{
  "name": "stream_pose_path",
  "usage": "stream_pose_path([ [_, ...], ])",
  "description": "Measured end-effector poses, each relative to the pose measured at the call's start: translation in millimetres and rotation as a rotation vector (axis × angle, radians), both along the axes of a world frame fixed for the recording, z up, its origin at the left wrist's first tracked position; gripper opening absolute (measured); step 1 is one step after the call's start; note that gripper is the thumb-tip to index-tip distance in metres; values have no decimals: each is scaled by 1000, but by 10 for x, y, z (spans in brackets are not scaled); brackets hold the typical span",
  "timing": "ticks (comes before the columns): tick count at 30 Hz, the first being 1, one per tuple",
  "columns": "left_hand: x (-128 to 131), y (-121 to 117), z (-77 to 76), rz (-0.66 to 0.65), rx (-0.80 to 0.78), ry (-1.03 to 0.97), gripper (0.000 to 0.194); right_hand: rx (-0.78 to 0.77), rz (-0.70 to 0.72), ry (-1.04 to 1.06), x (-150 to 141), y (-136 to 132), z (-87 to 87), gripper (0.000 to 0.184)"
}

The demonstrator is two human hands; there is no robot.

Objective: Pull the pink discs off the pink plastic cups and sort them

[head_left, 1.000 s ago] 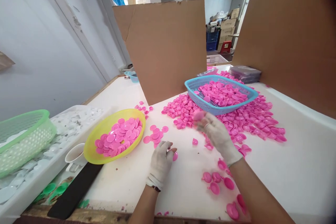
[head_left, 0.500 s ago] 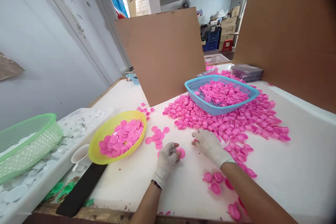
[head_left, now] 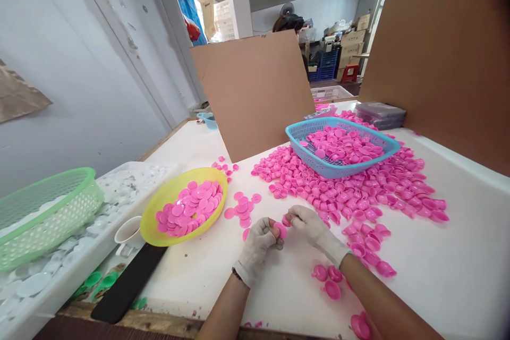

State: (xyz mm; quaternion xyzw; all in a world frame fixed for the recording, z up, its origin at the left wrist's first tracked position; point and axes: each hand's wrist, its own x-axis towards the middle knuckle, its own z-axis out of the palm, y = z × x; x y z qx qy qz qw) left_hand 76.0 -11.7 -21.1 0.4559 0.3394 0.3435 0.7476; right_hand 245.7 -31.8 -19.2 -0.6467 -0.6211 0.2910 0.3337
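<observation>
My left hand [head_left: 260, 247], in a pale glove with bare fingertips, pinches a flat pink disc [head_left: 281, 230] above the white table. Close beside it on the right, my right hand [head_left: 314, 231], gloved too, has its fingers closed on a small pink cup [head_left: 286, 220], partly hidden by the fingers. Disc and cup are almost touching; whether they meet is hard to see. Loose pink discs [head_left: 244, 207] lie beyond my left hand. Past my right hand spreads a heap of pink toy cups [head_left: 330, 199], and a few finished-looking pink cups [head_left: 332, 290] sit near my right forearm.
A yellow bowl [head_left: 153, 218] of pink discs stands left, by a white mug [head_left: 128, 234] and black strip [head_left: 129, 281]. A blue basket [head_left: 342, 171] rests on the heap. Cardboard [head_left: 255, 95] stands behind. A green basket [head_left: 51, 218] and white tray [head_left: 51, 289] occupy the far left.
My right hand has moved left from the heap's edge, bringing the pink cup toward the disc. My left hand has turned the disc up slightly. A person's head now shows behind the cardboard.
</observation>
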Motion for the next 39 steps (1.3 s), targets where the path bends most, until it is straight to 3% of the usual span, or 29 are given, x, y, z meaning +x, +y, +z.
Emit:
stream_pose_path([
  [6, 11, 19, -52, 117, 74, 21, 35, -28, 54, 390, -210, -56, -49, 10],
  [13, -6, 24, -19, 41, 215, 135, 35, -47, 68, 523, -210, -90, -37, 12],
  [17, -8, 26, -9, 114, 257, 188, 27, -35, 116, 456, -244, -136, 33, 11],
  [22, -17, 15, 19, 144, 305, 227, 20, 75, 25, 209, -317, -150, 25, 14],
  [27, -49, 12, 49, 93, 369, 213, 22, 97, 26, 194, -311, -150, 61, 13],
  [32, -75, -14, 84, 102, 500, 310, 16, 41, 123, 314, -241, -194, 168, 11],
  [39, -105, -24, 136, 87, 559, 339, 15, 162, 99, 240, -277, -222, 187, 15],
])
